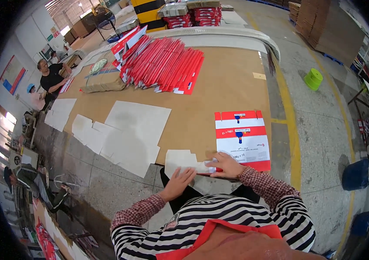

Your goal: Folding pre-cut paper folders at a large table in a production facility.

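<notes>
At the near edge of the table, a small white cardboard blank [180,159] lies with its plain side up. My left hand [179,182] rests on its near part, fingers stretched out flat. My right hand [228,165] has its fingers bent around the right end of the blank, where a strip of printed flap shows under them. Just beyond that hand lies a flat red and white printed cardboard sheet [249,149], printed side up. What the right fingertips press underneath is partly hidden.
Plain white cardboard sheets [134,125] lie to the left, some overhanging the table edge. A fanned pile of red cartons [162,63] and a brown wrapped bundle [102,78] sit farther back. A green bucket [313,79] stands on the floor at right. Other people work at left.
</notes>
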`<state>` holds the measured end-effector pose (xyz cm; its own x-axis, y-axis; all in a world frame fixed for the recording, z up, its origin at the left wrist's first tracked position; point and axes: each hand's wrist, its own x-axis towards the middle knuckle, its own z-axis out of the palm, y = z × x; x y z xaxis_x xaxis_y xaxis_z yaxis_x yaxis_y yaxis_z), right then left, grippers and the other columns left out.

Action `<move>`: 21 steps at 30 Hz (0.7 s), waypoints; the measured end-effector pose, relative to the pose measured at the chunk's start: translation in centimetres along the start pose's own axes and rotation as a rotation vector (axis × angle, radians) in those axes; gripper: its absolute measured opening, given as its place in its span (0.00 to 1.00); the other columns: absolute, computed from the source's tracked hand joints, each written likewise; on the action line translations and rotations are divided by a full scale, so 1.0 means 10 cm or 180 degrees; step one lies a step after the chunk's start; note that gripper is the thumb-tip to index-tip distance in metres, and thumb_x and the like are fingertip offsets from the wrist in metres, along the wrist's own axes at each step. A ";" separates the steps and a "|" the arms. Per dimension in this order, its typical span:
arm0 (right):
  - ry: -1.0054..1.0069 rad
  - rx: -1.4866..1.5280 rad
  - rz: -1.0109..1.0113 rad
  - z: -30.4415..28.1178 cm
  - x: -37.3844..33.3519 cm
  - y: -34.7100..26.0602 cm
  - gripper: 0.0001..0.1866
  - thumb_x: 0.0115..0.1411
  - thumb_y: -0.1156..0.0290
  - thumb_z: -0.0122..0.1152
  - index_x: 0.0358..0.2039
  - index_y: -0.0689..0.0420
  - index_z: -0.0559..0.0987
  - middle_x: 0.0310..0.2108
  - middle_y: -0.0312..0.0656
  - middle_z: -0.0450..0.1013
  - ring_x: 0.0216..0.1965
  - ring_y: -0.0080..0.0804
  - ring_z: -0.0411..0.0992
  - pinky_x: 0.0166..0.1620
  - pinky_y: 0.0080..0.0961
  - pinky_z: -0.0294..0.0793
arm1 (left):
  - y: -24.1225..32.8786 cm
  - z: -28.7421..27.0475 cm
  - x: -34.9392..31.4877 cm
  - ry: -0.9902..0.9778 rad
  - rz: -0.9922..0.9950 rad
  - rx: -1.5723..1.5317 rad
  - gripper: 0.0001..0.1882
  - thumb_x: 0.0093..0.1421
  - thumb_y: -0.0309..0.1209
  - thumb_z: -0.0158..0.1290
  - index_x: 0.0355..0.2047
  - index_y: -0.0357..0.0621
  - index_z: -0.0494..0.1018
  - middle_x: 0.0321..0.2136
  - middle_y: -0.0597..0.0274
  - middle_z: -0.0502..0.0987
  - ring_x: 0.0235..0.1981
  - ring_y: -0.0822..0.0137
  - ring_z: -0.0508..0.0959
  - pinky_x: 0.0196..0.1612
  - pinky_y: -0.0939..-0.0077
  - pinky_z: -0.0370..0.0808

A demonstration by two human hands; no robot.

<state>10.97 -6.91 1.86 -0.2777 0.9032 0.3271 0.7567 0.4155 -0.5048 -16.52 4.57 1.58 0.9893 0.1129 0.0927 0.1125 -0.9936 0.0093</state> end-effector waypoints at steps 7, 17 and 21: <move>-0.0018 0.0231 0.0042 0.03 -0.13 -0.02 0.24 0.53 0.52 0.62 0.47 0.52 0.77 0.51 0.49 0.65 0.49 0.46 0.63 0.53 0.37 0.63 | -0.02 0.10 0.05 0.1567 -0.1642 -0.1090 0.30 0.48 0.25 0.62 0.52 0.42 0.64 0.41 0.58 0.74 0.41 0.60 0.72 0.56 0.58 0.59; 0.0452 0.0314 -0.0016 0.18 -0.21 0.16 0.23 0.48 0.57 0.67 0.44 0.54 0.78 0.52 0.48 0.66 0.51 0.47 0.65 0.55 0.41 0.62 | 0.37 0.06 0.74 0.3024 -0.3210 -0.4950 0.14 0.53 0.18 0.53 0.40 0.37 0.67 0.41 0.57 0.73 0.41 0.68 0.74 0.41 0.72 0.74; -0.1637 -0.0333 0.0848 -0.30 -0.03 -0.14 0.29 0.44 0.62 0.69 0.49 0.54 0.75 0.58 0.49 0.61 0.60 0.47 0.58 0.60 0.41 0.58 | 0.16 0.03 1.16 0.1012 -0.0147 -0.1262 0.33 0.48 0.41 0.60 0.51 0.40 0.62 0.57 0.45 0.59 0.61 0.46 0.57 0.60 0.51 0.54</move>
<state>11.74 -8.06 4.85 -0.3017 0.9220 -0.2428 0.8868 0.1779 -0.4265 -4.85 4.29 2.35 0.8999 0.2121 0.3809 0.0505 -0.9186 0.3921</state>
